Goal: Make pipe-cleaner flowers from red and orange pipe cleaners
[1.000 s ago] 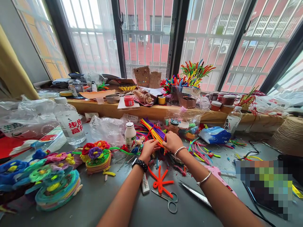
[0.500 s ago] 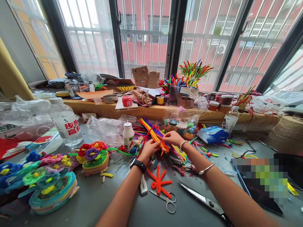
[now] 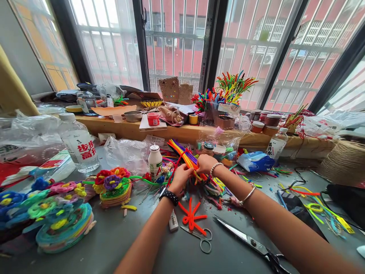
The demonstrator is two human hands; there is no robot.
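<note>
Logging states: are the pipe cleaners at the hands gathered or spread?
Gathered: the pipe cleaners lie bunched side by side at the left hand and right hand.

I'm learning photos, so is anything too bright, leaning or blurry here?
Head view: daylight washes out the upper-left window; head view: outer window frames lean, likely wide-lens stretch; head view: the blue flower at the left edge looks soft.
</note>
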